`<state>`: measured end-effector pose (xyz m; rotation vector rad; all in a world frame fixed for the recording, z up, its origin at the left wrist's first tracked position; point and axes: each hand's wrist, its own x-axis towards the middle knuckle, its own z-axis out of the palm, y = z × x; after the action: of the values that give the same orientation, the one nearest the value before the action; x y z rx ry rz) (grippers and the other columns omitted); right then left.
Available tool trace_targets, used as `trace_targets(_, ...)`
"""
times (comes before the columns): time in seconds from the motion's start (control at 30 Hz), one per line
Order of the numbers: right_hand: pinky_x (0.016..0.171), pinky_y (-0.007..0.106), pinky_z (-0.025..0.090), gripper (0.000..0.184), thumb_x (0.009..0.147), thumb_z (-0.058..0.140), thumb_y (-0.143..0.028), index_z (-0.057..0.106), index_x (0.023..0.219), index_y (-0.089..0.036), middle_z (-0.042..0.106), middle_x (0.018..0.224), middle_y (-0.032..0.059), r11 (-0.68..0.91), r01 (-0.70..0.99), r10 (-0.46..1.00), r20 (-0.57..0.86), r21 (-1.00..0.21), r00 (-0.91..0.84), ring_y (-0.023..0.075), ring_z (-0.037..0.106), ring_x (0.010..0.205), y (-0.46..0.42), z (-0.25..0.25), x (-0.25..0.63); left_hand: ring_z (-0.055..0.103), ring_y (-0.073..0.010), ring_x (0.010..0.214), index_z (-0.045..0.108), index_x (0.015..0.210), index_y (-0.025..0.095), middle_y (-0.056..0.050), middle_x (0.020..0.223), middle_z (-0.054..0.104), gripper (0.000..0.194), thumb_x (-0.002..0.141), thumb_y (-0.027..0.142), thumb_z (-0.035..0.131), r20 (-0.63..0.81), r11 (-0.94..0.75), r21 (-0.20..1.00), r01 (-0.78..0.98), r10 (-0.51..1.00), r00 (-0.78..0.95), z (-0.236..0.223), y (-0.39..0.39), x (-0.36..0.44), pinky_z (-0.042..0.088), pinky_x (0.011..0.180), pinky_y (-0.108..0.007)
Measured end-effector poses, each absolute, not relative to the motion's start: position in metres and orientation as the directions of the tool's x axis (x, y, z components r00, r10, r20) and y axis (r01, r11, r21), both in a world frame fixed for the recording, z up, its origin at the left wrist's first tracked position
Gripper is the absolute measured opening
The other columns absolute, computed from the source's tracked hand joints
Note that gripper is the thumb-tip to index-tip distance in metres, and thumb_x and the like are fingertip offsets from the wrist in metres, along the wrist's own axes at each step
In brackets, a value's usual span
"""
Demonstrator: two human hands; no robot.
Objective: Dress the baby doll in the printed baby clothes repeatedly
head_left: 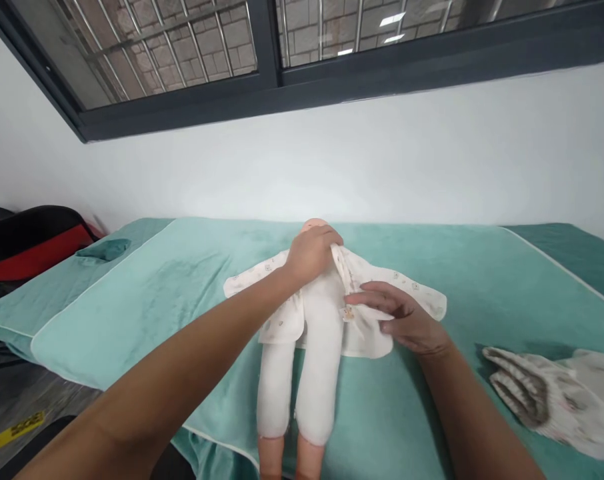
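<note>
A baby doll (307,347) lies on its back on a teal blanket (172,293), head toward the wall, legs toward me. It wears white leggings and an open white printed jacket (417,297) spread under it. My left hand (309,253) is closed on the jacket's collar edge at the doll's chest, just below its head. My right hand (407,320) rests on the jacket's right front panel beside the doll's waist, fingers stretched out and pressing the cloth flat.
A folded patterned garment (547,393) lies on the blanket at the right. A small teal cloth (105,249) sits at the far left. A black and red chair (27,243) stands left of the bed. A white wall and window rise behind.
</note>
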<state>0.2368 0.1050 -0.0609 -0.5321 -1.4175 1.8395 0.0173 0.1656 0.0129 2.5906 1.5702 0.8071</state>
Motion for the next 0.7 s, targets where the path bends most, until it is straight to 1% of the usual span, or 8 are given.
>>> trace_targets(0.13,0.095,0.042,0.049,0.059,0.069,0.081,-0.027,0.06,0.125,-0.033,0.055,0.14,0.0101,-0.173,-0.261,0.51,0.14,-0.95,-0.848,0.0252,0.064,0.112,0.105,-0.066,0.235,0.059,-0.0162,0.108,0.071,0.091,0.027,0.003,0.114,0.069,0.038,0.083,0.005,0.04,0.413,-0.416,0.318,0.852,0.87,0.271,0.014,0.173,-0.002,0.047,0.09,-0.029)
trace_targets(0.2,0.098,0.046,0.046,0.059,0.07,0.081,-0.03,0.06,0.126,-0.031,0.055,0.14,0.0118,-0.201,-0.225,0.411,0.126,-0.953,-0.903,0.0264,0.065,0.112,0.105,-0.068,0.235,0.059,-0.0179,0.108,0.072,0.09,0.026,0.002,0.115,0.068,0.039,0.084,0.006,0.039,0.375,-0.364,0.335,0.869,0.898,0.231,0.012,0.173,-0.009,0.048,0.09,-0.031)
trace_targets(0.27,0.099,0.048,0.045,0.058,0.071,0.081,-0.031,0.06,0.126,-0.03,0.057,0.138,0.0127,-0.207,-0.209,0.37,0.121,-0.956,-0.921,0.028,0.064,0.115,0.106,-0.069,0.236,0.058,-0.0189,0.108,0.071,0.097,0.024,-0.001,0.116,0.067,0.039,0.086,0.007,0.037,0.364,-0.333,0.352,0.875,0.91,0.2,0.009,0.169,-0.014,0.048,0.09,-0.032)
trace_targets(0.33,0.102,0.049,0.043,0.058,0.072,0.08,-0.031,0.06,0.127,-0.031,0.057,0.138,0.012,-0.204,-0.207,0.362,0.122,-0.957,-0.924,0.029,0.06,0.119,0.106,-0.067,0.235,0.058,-0.0195,0.109,0.068,0.106,0.022,-0.003,0.117,0.066,0.037,0.089,0.012,0.036,0.37,-0.319,0.376,0.87,0.912,0.175,0.005,0.161,-0.016,0.047,0.092,-0.034)
trace_targets(0.4,0.104,0.051,0.04,0.058,0.074,0.079,-0.028,0.058,0.128,-0.032,0.056,0.14,0.0111,-0.188,-0.205,0.348,0.13,-0.96,-0.928,0.0293,0.057,0.123,0.107,-0.064,0.233,0.057,-0.0213,0.11,0.064,0.112,0.021,-0.004,0.118,0.066,0.032,0.093,0.021,0.038,0.36,-0.318,0.397,0.861,0.917,0.173,0.0,0.149,-0.015,0.047,0.094,-0.036)
trace_targets(0.5,0.105,0.051,0.039,0.056,0.079,0.075,-0.026,0.056,0.132,-0.031,0.053,0.142,0.0117,-0.153,-0.186,0.317,0.13,-0.97,-0.939,0.0285,0.056,0.125,0.107,-0.059,0.229,0.054,-0.0243,0.117,0.059,0.118,0.021,-0.005,0.124,0.063,0.032,0.093,0.034,0.045,0.32,-0.342,0.429,0.836,0.923,0.213,-0.005,0.131,-0.01,0.047,0.097,-0.04)
trace_targets(0.63,0.103,0.049,0.04,0.056,0.077,0.076,-0.032,0.058,0.13,-0.028,0.054,0.14,0.0136,-0.131,-0.123,0.342,0.071,-0.984,-0.937,0.0278,0.058,0.123,0.103,-0.059,0.228,0.047,-0.0203,0.129,0.051,0.128,0.02,-0.007,0.139,0.053,0.039,0.09,0.024,0.048,0.298,-0.426,0.538,0.727,0.903,0.309,-0.007,0.105,-0.005,0.041,0.108,-0.037)
trace_targets(0.7,0.099,0.047,0.044,0.055,0.073,0.078,-0.041,0.062,0.124,-0.027,0.06,0.134,0.0138,-0.121,-0.134,0.45,0.066,-0.984,-0.891,0.0285,0.061,0.117,0.102,-0.062,0.229,0.044,-0.0177,0.134,0.051,0.127,0.022,-0.006,0.143,0.049,0.038,0.089,0.02,0.047,0.322,-0.452,0.607,0.654,0.892,0.318,-0.007,0.088,-0.007,0.036,0.113,-0.035)
